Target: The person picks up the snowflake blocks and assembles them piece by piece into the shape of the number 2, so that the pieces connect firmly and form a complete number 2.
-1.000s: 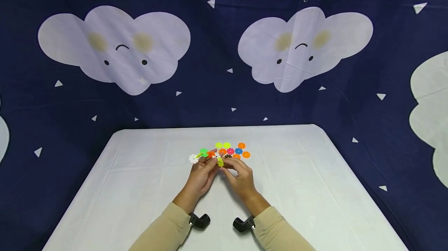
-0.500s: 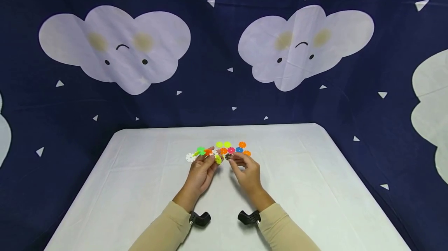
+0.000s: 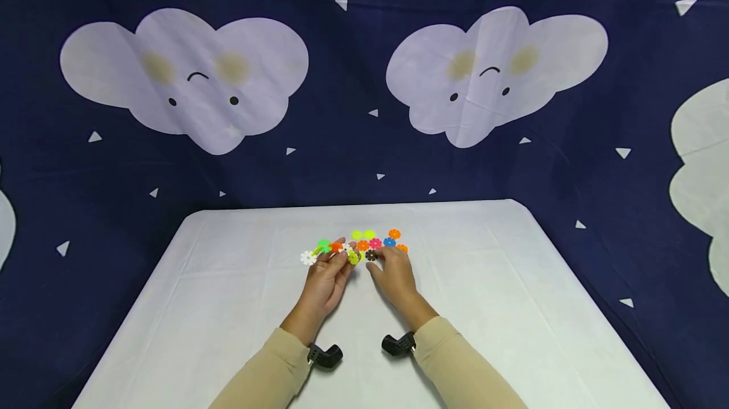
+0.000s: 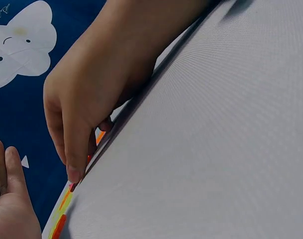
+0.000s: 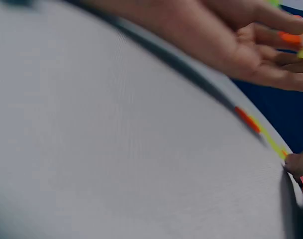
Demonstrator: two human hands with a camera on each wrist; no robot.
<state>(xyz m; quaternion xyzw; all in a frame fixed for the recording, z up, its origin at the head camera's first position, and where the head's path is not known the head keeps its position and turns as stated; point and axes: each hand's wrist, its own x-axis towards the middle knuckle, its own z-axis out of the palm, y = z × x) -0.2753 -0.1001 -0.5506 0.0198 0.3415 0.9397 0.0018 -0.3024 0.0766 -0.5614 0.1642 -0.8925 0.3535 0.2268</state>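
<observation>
My left hand [image 3: 326,282] holds a joined chain of flower-shaped plastic discs. A white disc [image 3: 308,257] is at its left end, then a green disc [image 3: 324,245], an orange-red disc [image 3: 335,247] and a yellow-green disc [image 3: 353,257] by the fingers. My right hand [image 3: 397,278] reaches down at a dark brown disc [image 3: 371,255] on the table, thumb and forefinger apart around its near side. In the left wrist view, the right hand [image 4: 91,94] has its fingertips down at the table. Whether they grip the disc is hard to tell.
Loose discs lie flat beyond the hands: a yellow disc [image 3: 369,234], a pink disc [image 3: 374,243], a blue disc [image 3: 390,242] and an orange disc [image 3: 394,233], among others. They rest on the white table [image 3: 228,320]; a dark blue cloth [image 3: 353,168] with clouds hangs behind.
My right hand has let go of the chain's yellow-green end, moved right, then come down at the brown disc. My left hand and the chain have shifted slightly left.
</observation>
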